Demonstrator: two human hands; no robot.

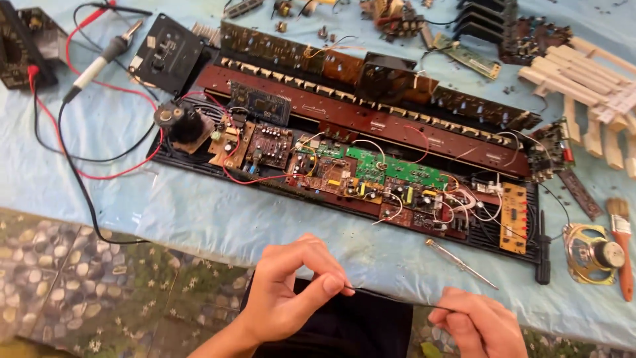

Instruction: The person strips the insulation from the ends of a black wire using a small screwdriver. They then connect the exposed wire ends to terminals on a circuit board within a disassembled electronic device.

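The person's left hand (288, 288) and right hand (478, 325) are low in front of them, at the near edge of the table, with a thin dark wire (391, 297) stretched between them. The left hand pinches one end of the wire between thumb and forefinger, the other fingers curled in above. The right hand is closed loosely around the other end, knuckles up; how tightly it grips I cannot tell, since the fingers hide the wire there. The wire runs almost level, just over the edge of the pale blue table cover (199, 219) and above a dark cloth in the person's lap.

Just beyond the right hand a small screwdriver (460, 263) lies on the cover, pointing down to the right. Behind it sits a long opened keyboard case (371, 166) set slantwise across the table, packed with circuit boards: a green board (391, 169) in the middle, brown ones on either side, and red and white wires looped over them. A small yellow-brown board (513, 217) sits at the case's right end.

To the right lie a round loudspeaker (591, 253) and a paintbrush (621, 245) with an orange handle, and farther back a row of loose white piano keys (586, 83). At far left a soldering iron (103, 58) rests among red and black leads.
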